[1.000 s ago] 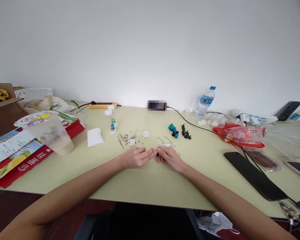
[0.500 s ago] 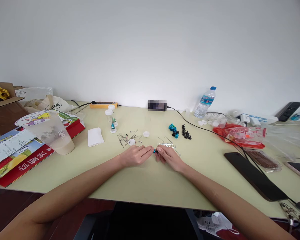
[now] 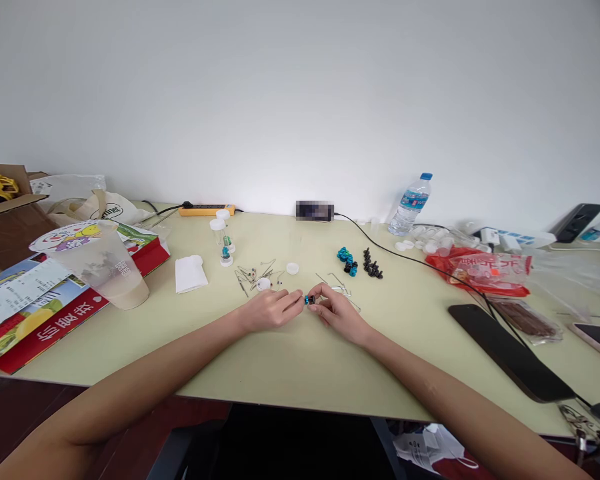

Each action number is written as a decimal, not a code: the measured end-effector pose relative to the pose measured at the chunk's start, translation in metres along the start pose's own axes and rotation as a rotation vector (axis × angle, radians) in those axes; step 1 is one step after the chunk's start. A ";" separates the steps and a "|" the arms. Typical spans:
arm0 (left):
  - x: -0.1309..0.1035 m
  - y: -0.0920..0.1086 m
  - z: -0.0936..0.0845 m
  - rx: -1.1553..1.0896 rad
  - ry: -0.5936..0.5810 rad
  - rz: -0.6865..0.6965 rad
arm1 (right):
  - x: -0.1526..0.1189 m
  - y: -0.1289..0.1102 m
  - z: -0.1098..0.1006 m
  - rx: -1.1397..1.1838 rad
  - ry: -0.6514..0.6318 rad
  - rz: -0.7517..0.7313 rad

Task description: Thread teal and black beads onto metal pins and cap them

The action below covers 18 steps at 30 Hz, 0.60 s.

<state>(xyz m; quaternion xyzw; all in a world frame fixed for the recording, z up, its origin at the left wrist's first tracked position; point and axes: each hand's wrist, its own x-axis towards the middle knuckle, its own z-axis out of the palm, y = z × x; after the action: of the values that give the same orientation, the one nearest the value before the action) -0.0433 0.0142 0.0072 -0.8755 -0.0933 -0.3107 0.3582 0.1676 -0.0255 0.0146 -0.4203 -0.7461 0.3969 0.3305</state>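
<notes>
Between my fingertips, just above the table, is a small blue-and-black part [image 3: 309, 300]. My left hand [image 3: 275, 311] is closed in a pinch at its blue end. The thumb and forefinger of my right hand [image 3: 339, 313] grip the black end. Bent metal rods [image 3: 341, 289] lie just behind my right hand. Beyond them sit a cluster of blue parts [image 3: 346, 256] and a group of black screw-like parts [image 3: 373, 265]. Thin metal wires with small beads [image 3: 255, 275] lie behind my left hand, with one white cap [image 3: 263, 284] among them and another white cap [image 3: 293, 268] beside them.
Clear tubes with white lids [image 3: 222, 241] stand near a folded white paper [image 3: 191, 274]. A drink cup [image 3: 103, 267] is at left. Rightward are a water bottle [image 3: 411, 205], a red plastic packet [image 3: 480, 267] and a black power bank-like slab [image 3: 510, 350]. A black cable [image 3: 395, 252] crosses the table.
My right fingers have shifted around the small part, the forefinger lifting away from the thumb, so more of its black end shows. My left hand has barely moved.
</notes>
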 end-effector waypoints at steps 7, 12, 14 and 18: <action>-0.001 0.001 0.001 0.014 0.002 0.019 | -0.001 -0.005 -0.002 -0.090 0.023 -0.001; -0.001 0.000 0.001 0.021 -0.015 0.029 | 0.000 -0.005 -0.002 -0.150 0.016 0.004; -0.001 0.000 0.001 0.021 -0.013 0.025 | 0.000 -0.004 -0.001 -0.119 0.027 0.028; -0.002 0.000 0.003 0.019 -0.017 0.013 | 0.000 -0.005 0.000 -0.036 0.036 0.040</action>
<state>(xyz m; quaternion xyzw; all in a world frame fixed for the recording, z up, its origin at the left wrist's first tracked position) -0.0435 0.0159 0.0042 -0.8752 -0.0935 -0.3001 0.3678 0.1656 -0.0267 0.0185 -0.4482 -0.7384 0.3822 0.3284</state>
